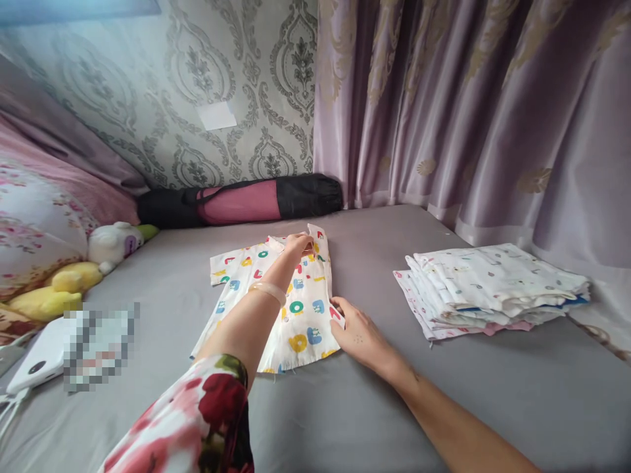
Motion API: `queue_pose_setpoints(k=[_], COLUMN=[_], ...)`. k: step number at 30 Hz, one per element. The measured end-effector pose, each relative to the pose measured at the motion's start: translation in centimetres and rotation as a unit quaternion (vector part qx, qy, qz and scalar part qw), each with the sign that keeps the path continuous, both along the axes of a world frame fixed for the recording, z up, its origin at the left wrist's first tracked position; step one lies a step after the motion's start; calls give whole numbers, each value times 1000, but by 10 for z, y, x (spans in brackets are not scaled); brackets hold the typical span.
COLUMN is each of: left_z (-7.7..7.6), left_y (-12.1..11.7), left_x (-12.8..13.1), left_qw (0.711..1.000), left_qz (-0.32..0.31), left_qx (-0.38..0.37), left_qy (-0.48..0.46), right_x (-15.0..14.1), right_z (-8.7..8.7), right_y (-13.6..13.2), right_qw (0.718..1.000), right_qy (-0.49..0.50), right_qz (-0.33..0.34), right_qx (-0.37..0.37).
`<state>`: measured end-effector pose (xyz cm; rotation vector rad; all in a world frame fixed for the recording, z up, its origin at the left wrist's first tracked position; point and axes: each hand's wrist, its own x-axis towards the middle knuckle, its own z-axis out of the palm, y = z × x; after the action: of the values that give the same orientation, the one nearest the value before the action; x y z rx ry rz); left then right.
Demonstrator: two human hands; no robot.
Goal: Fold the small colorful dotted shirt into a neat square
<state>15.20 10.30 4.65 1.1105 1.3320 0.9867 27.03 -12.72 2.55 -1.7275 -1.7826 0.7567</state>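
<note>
While my left grip [299, 244] closes on a letter-print shirt [302, 309], my right grip [362, 332] touches its near side edge.
In the head view, the shirt lies spread on the grey bed [305, 420], short of the dark roll [241, 200] and left of the stacked cloths [493, 289], well apart from them. I read my left grip as pinching fabric by the collar; at the right, cloth shows between thumb and forefinger, but I can't tell whether they are closed on it. If I pull the two unevenly, I judge the thin cloth could skew or crease; if the right hold is only a light touch, that edge could slip away. My left forearm also hides part of the shirt, so a wrinkle there could escape me.
</note>
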Motion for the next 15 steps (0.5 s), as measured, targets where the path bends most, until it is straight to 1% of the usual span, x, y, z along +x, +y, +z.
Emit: queue_pose_setpoints(k=[4,8,11,15], left_z=[-8,-21,-31,-39], left_y=[-3,-5,-7,-9], left_x=[-22,-38,-47,-51], left_qw=[998,992,989,988], left_qz=[54,115,132,138], left_qx=[-9,-35,-48,-48], left_qy=[-32,-38,-41,-49], right_x=[-11,-18,-19,-19], right_z=[-6,-12,-11,-9], right_y=[-7,-14,-16,-15], right_qw=[995,980,970,966], right_qy=[-59,-146,-165,-160], right_qz=[28,73,112,139], right_qx=[70,118,139,148])
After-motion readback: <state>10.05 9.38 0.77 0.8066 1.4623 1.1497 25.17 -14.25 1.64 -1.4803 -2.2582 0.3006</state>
